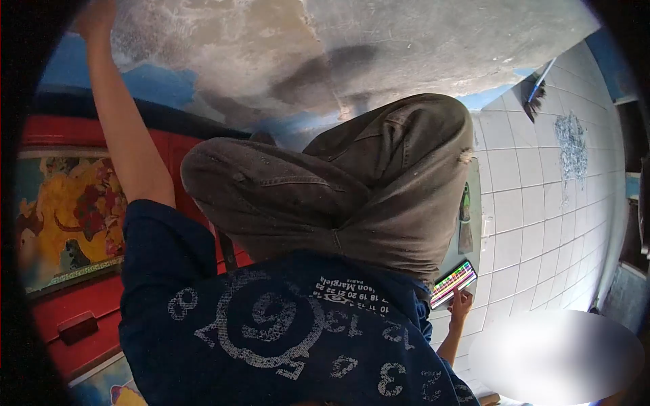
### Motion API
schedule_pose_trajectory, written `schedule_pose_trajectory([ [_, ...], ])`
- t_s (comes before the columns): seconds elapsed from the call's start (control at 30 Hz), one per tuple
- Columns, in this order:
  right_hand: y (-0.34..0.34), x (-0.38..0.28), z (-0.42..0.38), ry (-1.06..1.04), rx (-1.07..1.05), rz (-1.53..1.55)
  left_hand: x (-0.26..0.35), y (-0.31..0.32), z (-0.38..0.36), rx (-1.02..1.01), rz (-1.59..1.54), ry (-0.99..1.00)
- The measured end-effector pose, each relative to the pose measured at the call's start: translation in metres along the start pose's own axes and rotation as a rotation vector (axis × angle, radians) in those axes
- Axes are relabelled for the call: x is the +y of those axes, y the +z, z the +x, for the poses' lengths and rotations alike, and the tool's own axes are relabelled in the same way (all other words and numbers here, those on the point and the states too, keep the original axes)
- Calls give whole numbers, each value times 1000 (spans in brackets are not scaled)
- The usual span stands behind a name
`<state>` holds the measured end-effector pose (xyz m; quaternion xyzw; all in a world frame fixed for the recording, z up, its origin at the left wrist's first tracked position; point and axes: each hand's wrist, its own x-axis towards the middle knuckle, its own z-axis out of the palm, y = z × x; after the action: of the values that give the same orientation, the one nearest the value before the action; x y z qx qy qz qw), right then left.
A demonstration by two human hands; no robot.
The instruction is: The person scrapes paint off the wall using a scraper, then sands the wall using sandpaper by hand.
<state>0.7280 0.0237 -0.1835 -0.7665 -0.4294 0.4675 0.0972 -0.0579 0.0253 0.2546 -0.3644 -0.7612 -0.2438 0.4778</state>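
Observation:
My left arm is stretched upward along the left side. My left hand (96, 19) is at the top edge of the view, near the wall (257, 47). Its fingers are blurred and partly cut off, so I cannot see what they do or hold. My right hand does not show. Beside my right hip lies a phone (443, 287) with a bright, multicoloured screen. Another person's hand (462, 301) touches it with a finger. A scraper (465, 220) with a green handle and wide blade rests near my knee.
I sit cross-legged on a grey-green surface (474, 196) facing the patchy wall. A red cabinet (81, 331) with a picture panel (74, 210) stands at left. On the tiled floor (514, 223) at right lie a brush (533, 98) and grey debris (572, 145).

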Motion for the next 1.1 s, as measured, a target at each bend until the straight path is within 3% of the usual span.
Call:
schedule_pose_trajectory([
  [0.07,3,-3,1,1,-11,-30,19,-11,-14,-130,-27,-43],
  [0.17,4,3,6,34,51,-42,-1,17,-55,-178,-53,-114],
  [0.3,1,9,12,44,35,-71,21,50,-127,62,-50,28],
  [0.43,5,-11,-5,54,-1,-46,18,51,-121,-19,-87,-97],
  [0.7,1,-2,1,41,-55,-84,9,27,-12,165,-19,71],
  [0.83,2,4,2,19,-36,-91,23,35,-24,241,-72,172],
  [0.93,3,-3,-2,21,-49,-87,44,44,-72,306,-153,290],
  [1.0,2,-1,2,29,-42,-88,57,56,-112,202,-50,23],
  [1.1,0,5,0,-38,-58,-61,58,62,-124,50,-18,-157],
])
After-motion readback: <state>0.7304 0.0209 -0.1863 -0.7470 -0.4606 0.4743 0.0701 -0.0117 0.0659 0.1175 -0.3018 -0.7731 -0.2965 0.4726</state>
